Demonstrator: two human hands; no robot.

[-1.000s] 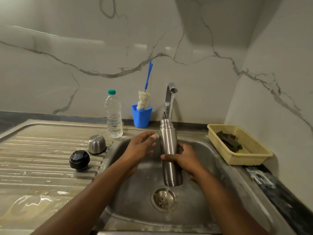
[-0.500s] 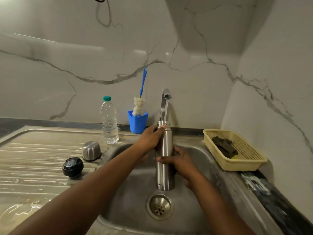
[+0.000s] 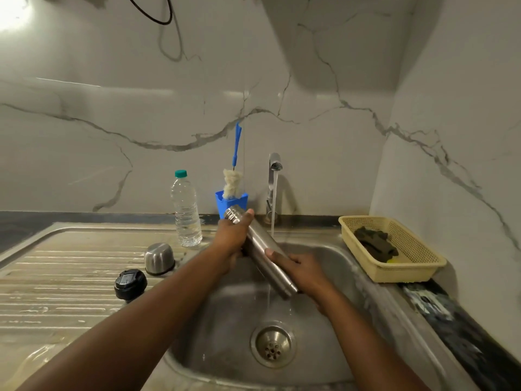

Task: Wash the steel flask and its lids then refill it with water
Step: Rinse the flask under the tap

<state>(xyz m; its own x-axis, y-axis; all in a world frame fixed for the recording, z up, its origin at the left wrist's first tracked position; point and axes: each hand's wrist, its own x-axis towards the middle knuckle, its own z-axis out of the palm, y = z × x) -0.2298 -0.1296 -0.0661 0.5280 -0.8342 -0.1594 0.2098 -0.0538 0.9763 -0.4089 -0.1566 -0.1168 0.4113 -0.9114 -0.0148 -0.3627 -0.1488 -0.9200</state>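
Steel, wet and smooth: the steel flask (image 3: 260,245) is held tilted above the sink (image 3: 225,320), with its open mouth up and to the left, just in front of the blue cup (image 3: 225,203), and its base down to the right. The left hand (image 3: 232,238) curls around the upper part, just under the threaded neck. The right hand (image 3: 301,270) wraps the lower part, with the thumb lying on top. Water runs from the tap (image 3: 274,165) and falls very near the middle of the flask; it is not clear if it touches the body.

The flask looks stiff and hard to dent. It is probably light while empty and will become heavy when it is filled. The wet polished wall is likely slippery, so the ridged neck and the base edge seem the safest places to hold it, with two hands as here.

The steel cup lid (image 3: 158,258) and the black lid (image 3: 130,283) stand on the ribbed draining board (image 3: 70,272), which is wet, well apart from both hands. A plastic bottle (image 3: 185,210) stands at the back, and a bottle brush (image 3: 232,182) stands in the blue cup. At the right, a yellow basket (image 3: 417,266) with something dark inside sits beside the basin, next to the dark table (image 3: 451,328). The walls (image 3: 282,108) are white marble with grey veins, and they meet in a corner.
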